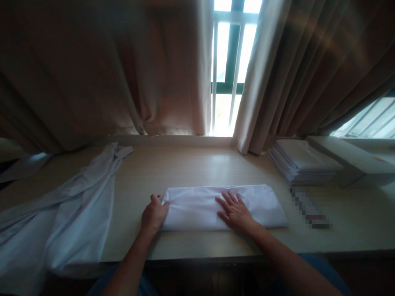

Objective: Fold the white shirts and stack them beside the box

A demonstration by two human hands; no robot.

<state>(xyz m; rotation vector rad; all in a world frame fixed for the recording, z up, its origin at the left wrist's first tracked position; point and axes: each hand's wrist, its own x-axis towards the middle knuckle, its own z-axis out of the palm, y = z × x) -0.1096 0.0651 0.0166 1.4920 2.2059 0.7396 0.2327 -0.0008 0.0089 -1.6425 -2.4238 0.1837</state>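
A white cloth (pixel 194 211), folded into a long flat rectangle, lies on the table in front of me. At its left end my left hand (pixel 155 213) grips the edge, thumb on top and the other fingers curled, partly hidden. My right hand (pixel 234 209) rests palm down on the cloth, a little right of its middle, with fingers spread. Several layers show along the cloth's far edge.
Loose white cloth (pixel 83 197) sprawls over the table's left side and hangs off the front edge. At the right are a stack of folded white cloths (pixel 305 158), a pale box (pixel 352 158) and a pixelated flat object (pixel 310 209). Curtains (pixel 173 74) hang behind the table (pixel 197 246).
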